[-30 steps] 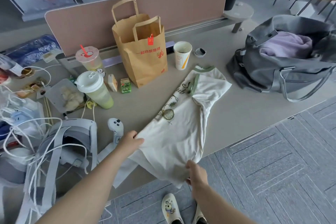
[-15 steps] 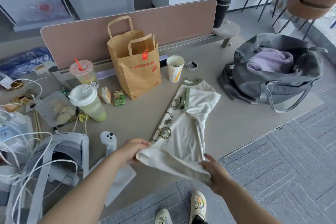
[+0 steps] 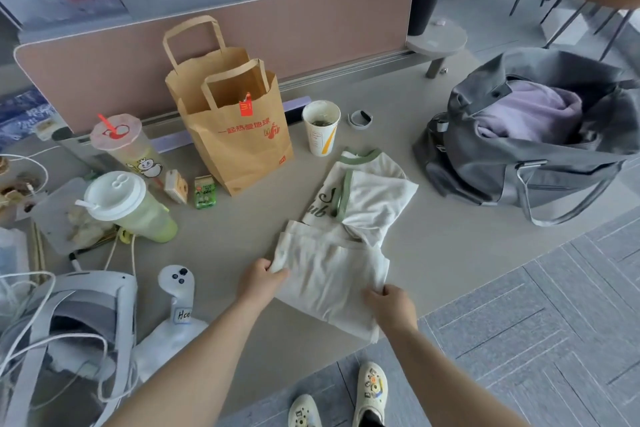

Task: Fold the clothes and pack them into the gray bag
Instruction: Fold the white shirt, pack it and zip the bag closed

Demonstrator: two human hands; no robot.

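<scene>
A cream T-shirt (image 3: 339, 253) with a green collar lies on the grey table (image 3: 450, 253), its lower half folded up over the printed front. My left hand (image 3: 261, 279) pinches the fold's left corner. My right hand (image 3: 389, 305) grips the fold's right edge near the table's front edge. The gray bag (image 3: 526, 163) stands open at the right, with a lilac garment (image 3: 526, 114) inside it.
A brown paper bag (image 3: 235, 128), a paper cup (image 3: 320, 128), two drink cups (image 3: 128, 204) and snack boxes stand behind the shirt. A white headset (image 3: 69, 315), a controller (image 3: 176, 288) and cables fill the left. A pink divider (image 3: 311, 21) backs the table.
Both hands lifted the shirt's hem from the table edge and carried it forward, laying the lower half over the print. The camera view has tilted up slightly.
</scene>
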